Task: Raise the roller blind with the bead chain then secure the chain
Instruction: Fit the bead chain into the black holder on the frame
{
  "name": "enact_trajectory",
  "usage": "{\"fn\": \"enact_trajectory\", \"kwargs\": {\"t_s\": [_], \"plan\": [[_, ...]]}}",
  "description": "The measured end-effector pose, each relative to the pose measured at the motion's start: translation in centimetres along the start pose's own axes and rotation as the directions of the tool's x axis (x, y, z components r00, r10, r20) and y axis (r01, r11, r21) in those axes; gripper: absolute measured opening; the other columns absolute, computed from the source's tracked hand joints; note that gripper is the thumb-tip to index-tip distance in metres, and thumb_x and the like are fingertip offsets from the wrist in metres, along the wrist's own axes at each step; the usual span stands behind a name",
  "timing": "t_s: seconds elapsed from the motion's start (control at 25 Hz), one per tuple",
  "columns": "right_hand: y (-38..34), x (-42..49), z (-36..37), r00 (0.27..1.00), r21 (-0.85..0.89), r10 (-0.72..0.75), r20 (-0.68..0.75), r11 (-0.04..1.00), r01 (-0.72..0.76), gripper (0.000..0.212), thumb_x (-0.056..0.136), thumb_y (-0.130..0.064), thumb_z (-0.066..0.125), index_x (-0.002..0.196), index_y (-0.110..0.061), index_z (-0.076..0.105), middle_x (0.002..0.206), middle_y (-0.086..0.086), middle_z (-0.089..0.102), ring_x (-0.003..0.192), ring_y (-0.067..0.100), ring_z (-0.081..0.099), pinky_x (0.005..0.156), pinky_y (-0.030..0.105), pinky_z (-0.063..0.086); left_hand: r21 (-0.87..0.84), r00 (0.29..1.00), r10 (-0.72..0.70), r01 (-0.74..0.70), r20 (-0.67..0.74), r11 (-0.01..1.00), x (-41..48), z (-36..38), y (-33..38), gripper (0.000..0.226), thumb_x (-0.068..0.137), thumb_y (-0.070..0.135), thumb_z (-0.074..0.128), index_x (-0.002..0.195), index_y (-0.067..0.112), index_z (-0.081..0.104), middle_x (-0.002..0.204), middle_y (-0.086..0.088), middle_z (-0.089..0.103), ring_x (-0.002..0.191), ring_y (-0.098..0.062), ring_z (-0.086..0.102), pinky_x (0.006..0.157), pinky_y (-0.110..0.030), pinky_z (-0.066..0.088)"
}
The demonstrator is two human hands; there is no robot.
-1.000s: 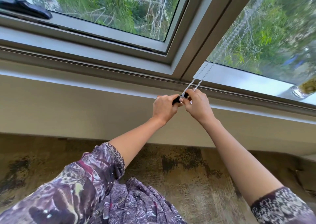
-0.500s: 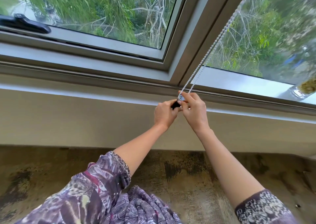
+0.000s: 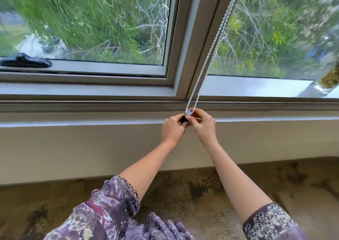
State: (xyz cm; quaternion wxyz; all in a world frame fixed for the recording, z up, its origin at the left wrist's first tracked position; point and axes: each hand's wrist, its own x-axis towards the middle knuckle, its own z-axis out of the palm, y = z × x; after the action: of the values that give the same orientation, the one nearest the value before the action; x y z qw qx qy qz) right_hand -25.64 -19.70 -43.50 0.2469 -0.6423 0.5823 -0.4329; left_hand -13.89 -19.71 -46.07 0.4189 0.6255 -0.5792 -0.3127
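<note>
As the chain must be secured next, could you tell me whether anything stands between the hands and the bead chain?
Nothing visible does. The left hand and right hand both pinch the small black-and-silver holder at the bottom of the bead chain loop.

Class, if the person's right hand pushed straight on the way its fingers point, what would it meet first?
The chain clip, which the right hand pinches; beyond it, probably the left hand, though depth is unclear.

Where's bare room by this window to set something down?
The pale ledge is bare left of the left hand and right of the right hand. The white sill between bead chain and glass jar is bare. Crowded where both hands pinch the chain clip.
</note>
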Motion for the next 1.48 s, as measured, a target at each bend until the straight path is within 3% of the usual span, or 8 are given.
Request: {"fn": "enact_trajectory", "kwargs": {"t_s": [0.2,0.44,0.6,0.88,1.04,1.32,1.48], "plan": [[0.0,0.3,0.6,0.998,0.013,-0.053,-0.040,0.998,0.054,0.018,0.084,-0.018,0.067,0.101,-0.021,0.068,0.090,-0.009,0.068,0.085,0.001,0.064,0.076,0.018,0.053,0.033,0.999,0.028,-0.027,-0.015,0.999,0.5,-0.6,0.1,0.025,0.081,0.039,0.064,0.104,0.034,0.072,0.093,0.005,0.077,0.088,-0.017,0.070,0.074,-0.035,0.055],[0.2,0.1,1.5,0.995,0.036,-0.095,-0.025,0.995,0.095,0.015,0.084,-0.015,0.066,0.094,-0.026,0.067,0.086,-0.002,0.068,0.081,0.007,0.064,0.072,0.023,0.053,-0.012,0.998,0.009,-0.010,-0.067,1.000,-0.5,0.0,-0.9,0.022,0.081,0.042,0.058,0.096,0.034,0.073,0.082,0.004,0.077,0.078,-0.018,0.069,0.070,-0.037,0.055],[0.1,0.7,1.4,0.993,0.013,-0.114,0.007,0.993,0.114,0.018,0.083,-0.010,0.066,0.098,-0.019,0.068,0.090,0.002,0.069,0.083,0.012,0.066,0.076,0.031,0.056,-0.022,0.997,-0.029,0.027,-0.073,0.999,-0.4,0.3,-0.6,0.020,0.085,0.036,0.059,0.093,0.027,0.074,0.079,-0.003,0.076,0.077,-0.027,0.068,0.070,-0.041,0.055],[-0.1,0.9,-0.3,0.996,0.033,-0.086,0.035,0.996,0.085,0.021,0.084,-0.012,0.067,0.105,-0.015,0.068,0.096,0.000,0.071,0.088,0.002,0.064,0.079,0.033,0.059,-0.088,0.997,-0.017,0.011,-0.075,0.996,-0.2,-0.2,0.1,0.023,0.082,0.035,0.064,0.103,0.032,0.073,0.089,-0.001,0.078,0.088,-0.021,0.071,0.079,-0.038,0.056],[-0.4,1.1,-1.1,0.993,0.075,-0.078,0.088,0.995,0.072,0.033,0.085,-0.009,0.066,0.117,-0.017,0.065,0.099,0.002,0.072,0.090,0.008,0.067,0.080,0.026,0.058,-0.080,0.999,-0.013,0.009,-0.044,0.997,-0.1,0.0,0.4,0.022,0.081,0.036,0.066,0.101,0.032,0.074,0.089,0.001,0.078,0.088,-0.018,0.071,0.079,-0.038,0.055],[-0.2,1.2,-2.3,0.974,-0.050,-0.120,0.190,0.990,0.132,0.029,0.084,-0.004,0.065,0.112,-0.011,0.067,0.103,-0.003,0.070,0.098,0.011,0.066,0.088,0.032,0.056,0.046,0.997,0.082,-0.082,0.015,0.996,0.0,-0.6,0.3,0.025,0.080,0.031,0.070,0.104,0.030,0.075,0.092,-0.003,0.078,0.086,-0.024,0.070,0.076,-0.037,0.054],[-0.6,1.7,-3.4,0.917,-0.220,-0.193,0.350,0.934,0.281,0.015,0.084,-0.010,0.063,0.098,-0.014,0.066,0.088,-0.006,0.070,0.083,0.018,0.068,0.082,0.035,0.057,0.082,0.991,0.132,-0.133,0.023,0.988,-0.4,-0.8,0.2,0.021,0.079,0.032,0.071,0.100,0.032,0.074,0.084,-0.002,0.077,0.076,-0.022,0.069,0.067,-0.034,0.053]]}}
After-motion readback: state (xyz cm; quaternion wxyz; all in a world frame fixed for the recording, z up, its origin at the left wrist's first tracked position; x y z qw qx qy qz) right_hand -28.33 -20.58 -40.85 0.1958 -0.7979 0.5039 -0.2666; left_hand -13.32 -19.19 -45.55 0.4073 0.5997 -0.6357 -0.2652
